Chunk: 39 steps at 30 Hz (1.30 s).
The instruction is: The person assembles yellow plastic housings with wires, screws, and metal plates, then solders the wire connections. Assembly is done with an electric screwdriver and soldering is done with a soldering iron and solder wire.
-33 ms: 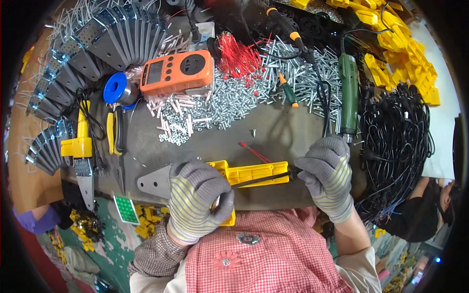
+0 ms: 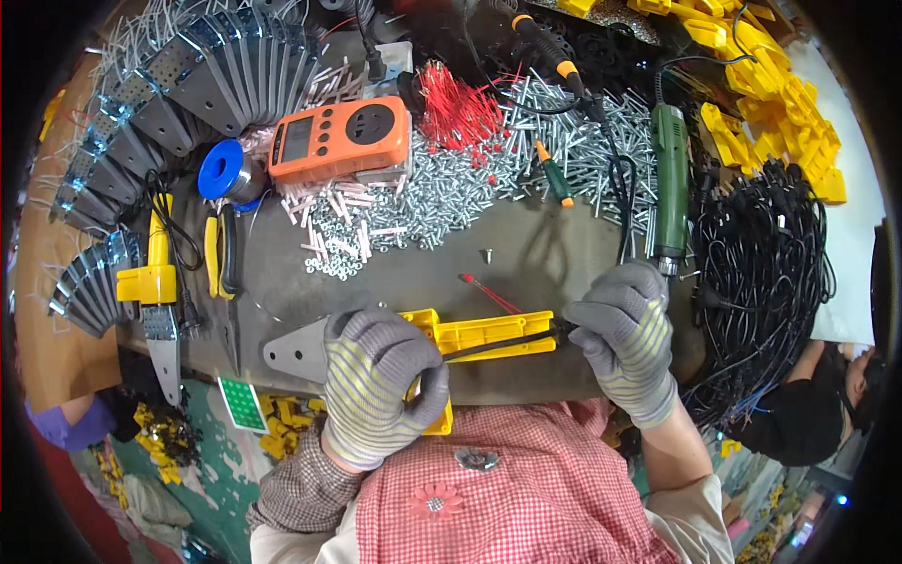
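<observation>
My left hand (image 2: 383, 385), in a grey glove with yellow stripes, is closed on a yellow plastic housing shell (image 2: 498, 331) at the table's near edge. A grey metal blade-like plate (image 2: 299, 352) with holes sticks out to the left from under that hand. Along the open shell lies a black cable (image 2: 503, 347). At the shell's right end my right hand (image 2: 625, 338), gloved alike, pinches the cable; its fingertips partly hide the grip. Just beyond the shell is a thin red-tipped part with red leads (image 2: 490, 293), with a single screw (image 2: 489, 255) farther back.
Behind are piles of screws (image 2: 432, 207), an orange meter (image 2: 340, 139) and red-leaded parts (image 2: 456, 108). A green electric screwdriver (image 2: 670, 179) and black cords (image 2: 761, 282) lie right. Left are pliers (image 2: 224, 254), a solder spool (image 2: 230, 171), a yellow-handled assembly (image 2: 155, 282) and stacked grey plates (image 2: 202, 89).
My right hand has shifted very slightly to the left. Nothing else visibly differs.
</observation>
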Tool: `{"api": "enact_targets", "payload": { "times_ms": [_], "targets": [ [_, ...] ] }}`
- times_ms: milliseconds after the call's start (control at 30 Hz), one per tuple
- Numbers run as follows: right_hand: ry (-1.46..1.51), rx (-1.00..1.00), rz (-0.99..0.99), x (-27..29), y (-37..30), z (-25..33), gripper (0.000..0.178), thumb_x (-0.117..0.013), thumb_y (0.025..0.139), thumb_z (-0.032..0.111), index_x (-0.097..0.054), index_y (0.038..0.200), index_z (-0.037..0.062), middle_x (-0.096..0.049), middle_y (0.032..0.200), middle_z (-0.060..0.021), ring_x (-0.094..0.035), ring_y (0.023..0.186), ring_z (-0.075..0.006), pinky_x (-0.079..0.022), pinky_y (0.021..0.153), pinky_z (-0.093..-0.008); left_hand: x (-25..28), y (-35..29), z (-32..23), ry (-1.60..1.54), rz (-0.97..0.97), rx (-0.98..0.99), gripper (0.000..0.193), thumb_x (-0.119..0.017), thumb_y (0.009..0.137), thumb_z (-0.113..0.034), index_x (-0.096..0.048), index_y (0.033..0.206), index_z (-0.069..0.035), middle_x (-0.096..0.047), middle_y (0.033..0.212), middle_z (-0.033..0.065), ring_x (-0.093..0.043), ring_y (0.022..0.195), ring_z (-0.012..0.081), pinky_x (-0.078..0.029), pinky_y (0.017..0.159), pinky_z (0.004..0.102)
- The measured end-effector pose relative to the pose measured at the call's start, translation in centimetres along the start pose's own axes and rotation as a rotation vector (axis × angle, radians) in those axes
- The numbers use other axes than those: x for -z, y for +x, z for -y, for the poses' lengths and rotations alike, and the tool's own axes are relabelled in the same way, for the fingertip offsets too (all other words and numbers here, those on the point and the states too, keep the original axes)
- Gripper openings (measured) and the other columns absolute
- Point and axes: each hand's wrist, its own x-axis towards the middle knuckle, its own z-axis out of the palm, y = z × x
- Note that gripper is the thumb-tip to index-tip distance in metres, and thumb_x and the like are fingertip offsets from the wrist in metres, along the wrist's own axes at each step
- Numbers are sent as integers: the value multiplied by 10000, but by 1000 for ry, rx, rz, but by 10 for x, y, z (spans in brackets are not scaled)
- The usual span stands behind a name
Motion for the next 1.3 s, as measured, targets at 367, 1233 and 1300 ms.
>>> {"api": "enact_targets", "payload": {
  "times_ms": [367, 1233, 1300],
  "targets": [
    [-225, 40, 32, -18, -16, -7, 330, -860, 687, 216, -778, 1004, 182, -678, 891, 42, -664, 975, -244, -503, 980, -497, -12, 12, -8, 204, 68, 56, 233, -794, 807, -100, -769, 1038, -113, -674, 1047, 102, -645, 1006, 349, -493, 948, 517],
    [178, 32, 266, -65, 40, 68, 215, -728, 833, 144, -773, 1035, 85, -662, 1002, -109, -677, 911, -327, -572, 767, -446, 14, -38, -32, 598, 364, -209, 354, -725, 799, -321, -736, 1027, -51, -740, 1278, 198, -691, 1230, 322, -418, 1187, 522],
    [167, 39, 260, -64, 42, 67, 203, -723, 841, 150, -766, 1028, 83, -652, 984, -113, -674, 904, -328, -569, 768, -449, 14, -34, -30, 528, 370, -200, 329, -737, 783, -312, -735, 994, -59, -742, 1245, 202, -694, 1176, 338, -461, 1127, 539]
  ]
}}
